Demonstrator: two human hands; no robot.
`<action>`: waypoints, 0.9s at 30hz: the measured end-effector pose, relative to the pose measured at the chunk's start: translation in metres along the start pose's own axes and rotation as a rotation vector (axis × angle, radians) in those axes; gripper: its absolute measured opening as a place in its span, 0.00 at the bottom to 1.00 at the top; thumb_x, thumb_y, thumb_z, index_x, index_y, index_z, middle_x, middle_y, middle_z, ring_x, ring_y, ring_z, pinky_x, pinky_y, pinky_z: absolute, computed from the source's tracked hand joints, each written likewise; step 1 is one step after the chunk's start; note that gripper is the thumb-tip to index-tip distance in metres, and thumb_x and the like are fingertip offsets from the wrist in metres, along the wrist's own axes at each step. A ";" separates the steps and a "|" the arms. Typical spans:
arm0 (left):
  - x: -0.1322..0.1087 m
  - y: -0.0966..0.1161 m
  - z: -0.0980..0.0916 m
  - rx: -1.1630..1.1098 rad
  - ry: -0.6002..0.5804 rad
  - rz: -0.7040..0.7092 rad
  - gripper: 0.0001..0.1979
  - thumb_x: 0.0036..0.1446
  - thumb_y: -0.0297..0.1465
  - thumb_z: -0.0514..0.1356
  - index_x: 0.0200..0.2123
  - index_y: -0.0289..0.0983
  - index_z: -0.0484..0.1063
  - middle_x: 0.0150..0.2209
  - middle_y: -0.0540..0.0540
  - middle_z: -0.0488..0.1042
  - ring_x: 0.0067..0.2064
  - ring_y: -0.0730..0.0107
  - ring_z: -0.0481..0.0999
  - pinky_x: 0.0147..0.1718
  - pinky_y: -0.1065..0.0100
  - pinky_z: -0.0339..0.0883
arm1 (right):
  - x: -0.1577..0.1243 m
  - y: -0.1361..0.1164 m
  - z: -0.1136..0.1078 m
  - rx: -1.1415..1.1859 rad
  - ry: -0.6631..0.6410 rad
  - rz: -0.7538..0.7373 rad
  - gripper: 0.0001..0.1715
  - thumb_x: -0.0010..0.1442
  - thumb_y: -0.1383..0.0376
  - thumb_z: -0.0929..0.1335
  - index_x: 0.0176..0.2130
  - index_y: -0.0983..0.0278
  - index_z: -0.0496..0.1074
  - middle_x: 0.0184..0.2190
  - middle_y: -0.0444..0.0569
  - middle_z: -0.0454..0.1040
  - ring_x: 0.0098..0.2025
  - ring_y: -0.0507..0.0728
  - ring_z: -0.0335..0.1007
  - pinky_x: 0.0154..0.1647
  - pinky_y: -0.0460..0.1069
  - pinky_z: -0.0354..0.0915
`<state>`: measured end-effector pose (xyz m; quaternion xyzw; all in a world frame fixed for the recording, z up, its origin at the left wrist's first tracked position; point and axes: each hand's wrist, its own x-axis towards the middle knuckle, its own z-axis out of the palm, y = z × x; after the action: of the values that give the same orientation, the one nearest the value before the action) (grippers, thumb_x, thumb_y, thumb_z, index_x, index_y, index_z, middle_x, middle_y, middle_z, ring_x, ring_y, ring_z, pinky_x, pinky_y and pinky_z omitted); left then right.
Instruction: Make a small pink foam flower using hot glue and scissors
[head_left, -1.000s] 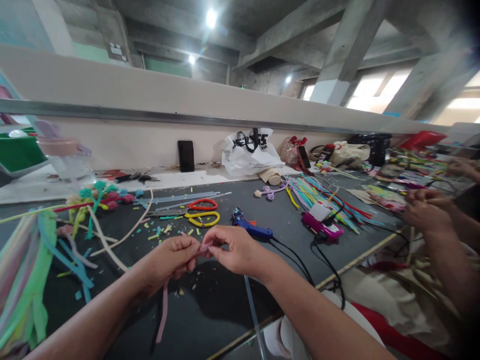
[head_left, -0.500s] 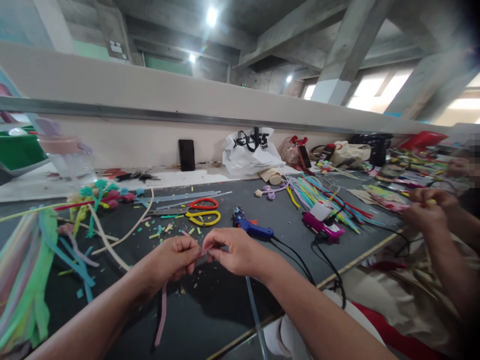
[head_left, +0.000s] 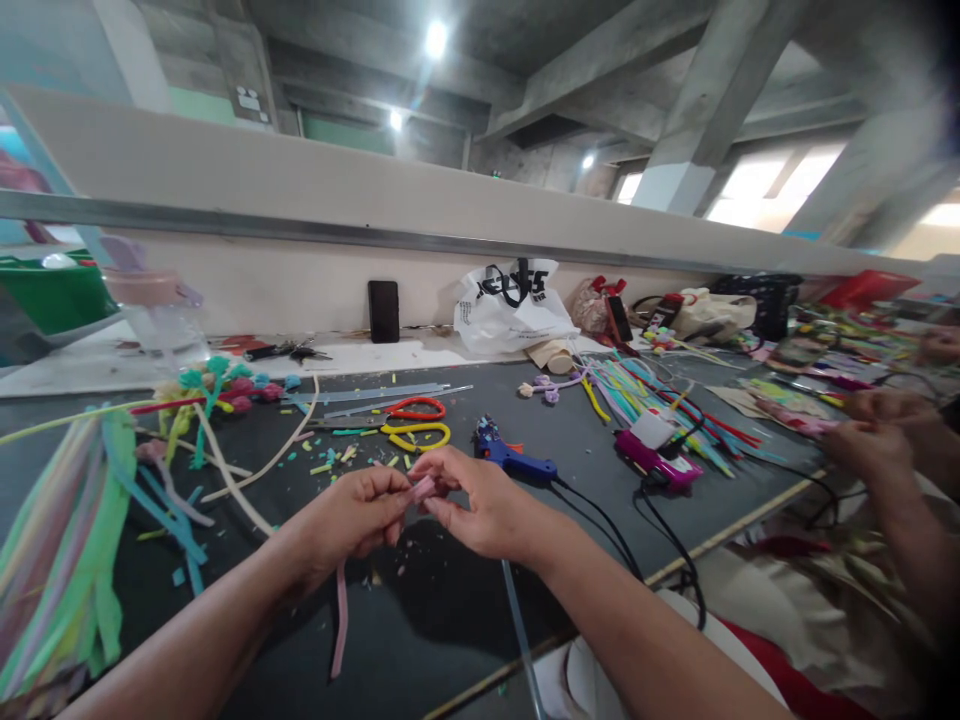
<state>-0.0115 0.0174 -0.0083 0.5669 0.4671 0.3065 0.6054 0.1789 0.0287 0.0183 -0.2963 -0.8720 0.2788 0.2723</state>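
My left hand [head_left: 369, 510] pinches a pink fuzzy strip, which looks like a chenille stem [head_left: 340, 622]; its long tail hangs down below the palm. At the fingertips a short pink end of it shows between both hands. My right hand [head_left: 469, 500] curls its thumb and fingers round that end from the right. Just beyond the hands lie scissors [head_left: 421, 437] with yellow and red handles, and a blue glue gun [head_left: 517, 461] sits behind my right hand. Small coloured clippings are scattered on the dark table.
Bundled chenille stems [head_left: 60, 560] and finished fuzzy flowers [head_left: 217, 385] lie at left. A purple glue gun [head_left: 660, 458] and more stems [head_left: 637, 400] are at right. A phone [head_left: 383, 312] leans on the partition beside a white bag [head_left: 514, 305]. Another person's hands [head_left: 874, 440] work at far right.
The view has shifted slightly, so things sit a little further right. My right fingers have loosened from a tight pinch, and more of the pink end shows between my hands.
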 end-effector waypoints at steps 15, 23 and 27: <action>-0.002 0.006 0.002 0.033 -0.007 0.023 0.19 0.51 0.47 0.57 0.29 0.34 0.66 0.17 0.55 0.63 0.16 0.83 0.51 0.15 0.75 0.41 | 0.003 0.008 0.012 0.299 0.114 0.076 0.08 0.58 0.70 0.62 0.40 0.65 0.64 0.33 0.48 0.73 0.32 0.51 0.73 0.36 0.47 0.70; -0.002 0.002 -0.001 -0.124 -0.010 0.025 0.16 0.52 0.42 0.59 0.23 0.34 0.65 0.18 0.53 0.65 0.17 0.83 0.55 0.17 0.76 0.43 | 0.002 0.005 0.007 0.250 0.104 0.077 0.19 0.59 0.67 0.63 0.51 0.65 0.62 0.37 0.50 0.74 0.34 0.52 0.74 0.31 0.45 0.69; -0.005 0.008 -0.010 -0.352 0.044 0.084 0.14 0.52 0.39 0.60 0.25 0.34 0.66 0.18 0.54 0.64 0.16 0.86 0.53 0.16 0.79 0.43 | 0.003 0.011 -0.004 0.019 0.232 0.105 0.17 0.58 0.67 0.64 0.49 0.64 0.65 0.34 0.49 0.75 0.27 0.50 0.71 0.30 0.45 0.66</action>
<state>-0.0212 0.0186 0.0016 0.4642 0.3952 0.4209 0.6717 0.1838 0.0398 0.0150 -0.3692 -0.8153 0.2646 0.3592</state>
